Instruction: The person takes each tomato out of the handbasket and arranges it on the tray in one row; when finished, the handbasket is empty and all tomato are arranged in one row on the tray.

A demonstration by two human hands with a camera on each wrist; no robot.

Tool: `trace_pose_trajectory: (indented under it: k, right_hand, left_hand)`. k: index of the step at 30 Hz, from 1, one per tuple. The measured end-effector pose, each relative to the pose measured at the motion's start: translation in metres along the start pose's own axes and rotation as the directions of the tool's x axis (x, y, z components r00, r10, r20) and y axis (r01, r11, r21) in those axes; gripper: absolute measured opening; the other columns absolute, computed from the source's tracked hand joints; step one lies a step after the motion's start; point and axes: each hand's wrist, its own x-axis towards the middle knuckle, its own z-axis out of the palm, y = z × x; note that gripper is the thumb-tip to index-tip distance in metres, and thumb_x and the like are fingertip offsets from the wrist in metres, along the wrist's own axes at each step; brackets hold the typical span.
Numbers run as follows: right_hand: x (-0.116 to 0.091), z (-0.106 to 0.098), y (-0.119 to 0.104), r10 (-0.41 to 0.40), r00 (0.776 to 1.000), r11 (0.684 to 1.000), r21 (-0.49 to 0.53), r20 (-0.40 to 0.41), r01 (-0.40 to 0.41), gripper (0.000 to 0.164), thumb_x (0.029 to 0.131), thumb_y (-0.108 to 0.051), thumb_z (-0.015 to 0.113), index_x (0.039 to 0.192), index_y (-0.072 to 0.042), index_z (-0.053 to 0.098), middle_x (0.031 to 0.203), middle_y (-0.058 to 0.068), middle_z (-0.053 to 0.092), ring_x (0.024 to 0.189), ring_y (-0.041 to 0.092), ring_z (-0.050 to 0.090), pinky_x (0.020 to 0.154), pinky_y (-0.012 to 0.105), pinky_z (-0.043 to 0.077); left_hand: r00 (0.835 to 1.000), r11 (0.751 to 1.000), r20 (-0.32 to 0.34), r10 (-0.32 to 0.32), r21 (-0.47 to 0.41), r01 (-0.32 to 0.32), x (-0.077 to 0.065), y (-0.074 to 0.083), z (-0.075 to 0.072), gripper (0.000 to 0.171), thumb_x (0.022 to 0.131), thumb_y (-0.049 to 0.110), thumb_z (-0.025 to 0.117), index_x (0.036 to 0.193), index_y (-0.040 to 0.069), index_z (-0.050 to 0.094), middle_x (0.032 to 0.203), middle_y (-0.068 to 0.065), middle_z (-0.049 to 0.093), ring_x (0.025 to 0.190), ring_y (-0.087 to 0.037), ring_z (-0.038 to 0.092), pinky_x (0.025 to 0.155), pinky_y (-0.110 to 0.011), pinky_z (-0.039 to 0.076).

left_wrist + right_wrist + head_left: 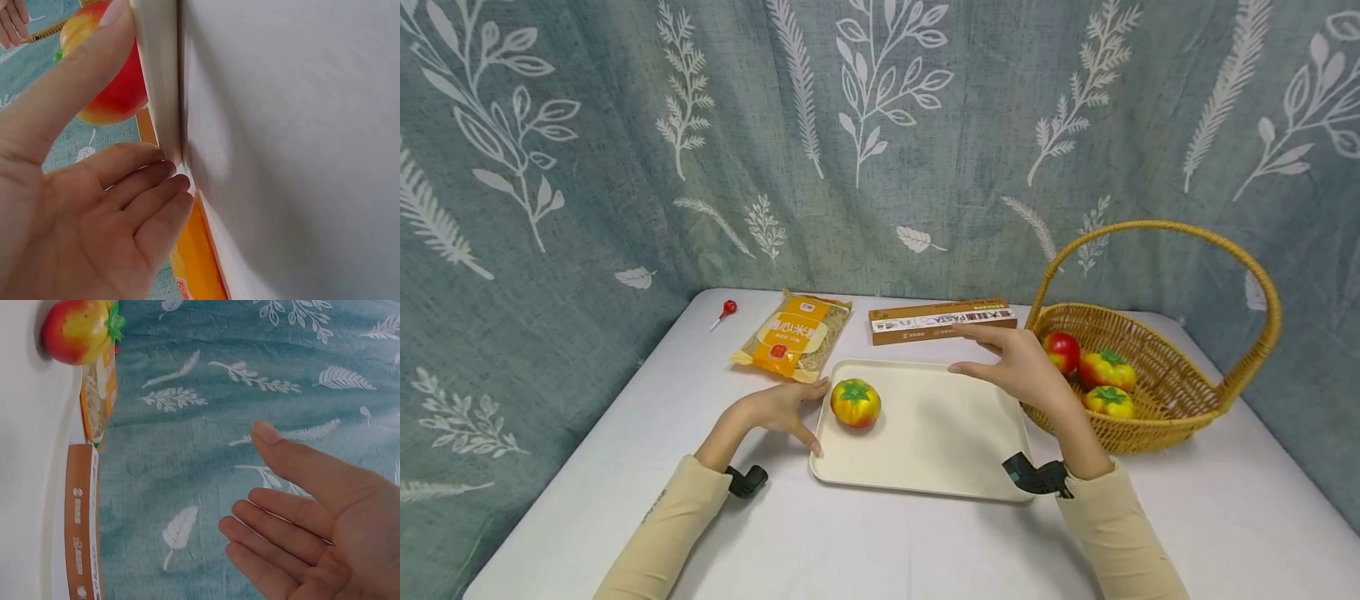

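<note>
A cream tray [925,433] lies on the table, with a red-and-yellow fruit with a green leafy top [855,403] near its left end. My left hand [778,412] is at the tray's left side, its thumb on the rim and its fingertips close to the far corner. In the left wrist view the thumb [75,87] overlaps the fruit, and the other fingers are slightly bent. Over the tray's right part hovers my right hand [1018,367], thumb apart from the fingers and nothing between them. The right wrist view shows its fingers [275,544] extended.
A wicker basket [1180,421] with a tall handle stands right of the tray, holding several fruits [1107,369]. Behind the tray lie a brown pasta box [910,325] and an orange food packet [797,333]. A red lollipop [728,307] rests at the back left, before a curtain [850,225].
</note>
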Motion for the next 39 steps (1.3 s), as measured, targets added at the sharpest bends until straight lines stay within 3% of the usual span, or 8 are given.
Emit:
trace_pose_trajectory:
  k: [12,23,28,34,39]
  right_hand:
    - [-0.016,-0.038,0.019,0.095,0.99,0.995,0.021,-0.105,-0.094,0.059,0.087,-0.033,0.071,0.138,-0.01,0.054,0.137,0.015,0.054,0.122,0.037,0.052,0.097,0.05,0.046]
    - [-0.019,-0.05,0.026,0.174,0.976,0.984,0.051,-0.129,-0.168,0.062,0.087,-0.039,0.07,0.14,-0.012,0.052,0.139,0.014,0.052,0.125,0.037,0.049,0.099,0.053,0.043]
    - [-0.018,-0.061,0.034,0.184,0.979,0.983,0.028,-0.087,-0.183,0.061,0.087,-0.038,0.071,0.139,-0.012,0.053,0.139,0.014,0.053,0.124,0.035,0.05,0.097,0.051,0.045]
    - [-0.018,-0.082,0.05,0.203,0.978,0.978,0.025,0.052,-0.205,0.063,0.089,-0.037,0.069,0.142,-0.011,0.049,0.141,0.017,0.049,0.124,0.037,0.05,0.092,0.048,0.049]
    - [-0.01,-0.093,0.069,0.215,0.969,0.977,-0.021,0.12,-0.214,0.064,0.086,-0.043,0.07,0.141,-0.015,0.051,0.14,0.016,0.051,0.122,0.034,0.052,0.09,0.046,0.051]
  left_hand:
    - [1.0,1.0,0.003,-0.005,-0.007,0.005,-0.001,0.0,-0.002,0.108,0.065,0.038,0.088,0.147,-0.004,0.032,0.155,-0.017,0.026,0.141,-0.031,0.026,0.114,-0.045,0.023]
    - [1.0,1.0,-0.001,-0.013,-0.01,0.013,-0.001,0.0,0.0,0.107,0.065,0.036,0.089,0.148,-0.003,0.033,0.155,-0.016,0.027,0.141,-0.029,0.027,0.114,-0.043,0.023]
    - [1.0,1.0,0.0,-0.018,-0.013,0.018,0.0,0.003,0.001,0.107,0.065,0.036,0.089,0.148,-0.002,0.033,0.155,-0.015,0.027,0.141,-0.029,0.027,0.114,-0.043,0.024]
    - [0.999,0.999,-0.001,-0.036,-0.016,0.036,-0.001,0.005,0.0,0.107,0.065,0.036,0.089,0.148,-0.001,0.033,0.155,-0.013,0.027,0.141,-0.028,0.027,0.114,-0.043,0.024]
    - [0.999,0.999,-0.002,-0.038,-0.023,0.038,-0.001,0.003,0.001,0.106,0.065,0.036,0.089,0.148,-0.001,0.033,0.155,-0.014,0.027,0.141,-0.028,0.028,0.114,-0.043,0.024]
